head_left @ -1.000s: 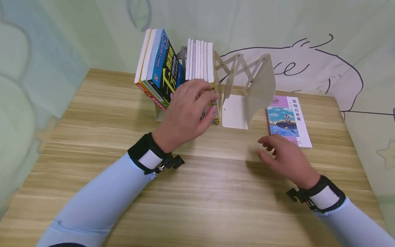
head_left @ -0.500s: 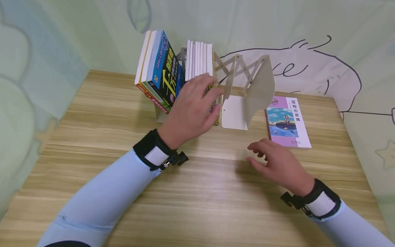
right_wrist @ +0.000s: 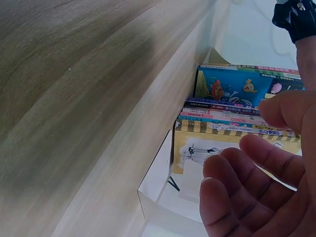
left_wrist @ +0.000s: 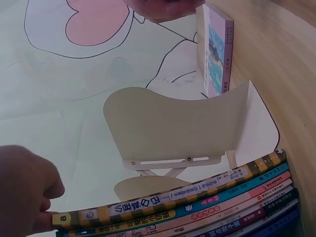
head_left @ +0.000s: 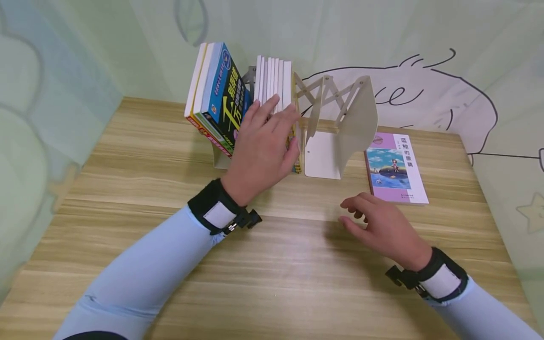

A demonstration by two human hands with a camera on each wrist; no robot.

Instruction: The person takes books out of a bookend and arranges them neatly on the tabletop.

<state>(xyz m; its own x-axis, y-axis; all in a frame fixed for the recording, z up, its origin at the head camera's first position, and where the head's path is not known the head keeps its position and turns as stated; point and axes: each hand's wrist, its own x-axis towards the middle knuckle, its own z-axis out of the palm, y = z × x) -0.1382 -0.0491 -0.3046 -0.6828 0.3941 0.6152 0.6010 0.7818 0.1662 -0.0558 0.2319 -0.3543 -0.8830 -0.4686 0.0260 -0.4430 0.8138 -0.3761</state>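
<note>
My left hand [head_left: 261, 153] rests on the row of thin books [head_left: 274, 78] standing in an expandable metal book stand [head_left: 359, 123], its fingers reaching over their top edges. In the left wrist view, that hand [left_wrist: 24, 187] touches the upper corner of a yellow-and-dark striped book [left_wrist: 173, 196] at the row's right end. My right hand [head_left: 384, 226] hovers over the table before the stand, fingers loosely bent and holding nothing. Larger books [head_left: 218, 94] lean leftward in the stand's left section.
A pink-and-white paperback [head_left: 393, 165] lies flat to the right of the stand. The stand's base plate [head_left: 323, 156] shows between its right panels. A wooden table [head_left: 272, 274] lies below, with a patterned curtain [head_left: 340, 33] behind.
My left hand has shifted slightly right, and its fingers have straightened and spread over the thin books. The right hand has moved left, away from the paperback, and then stayed nearly still.
</note>
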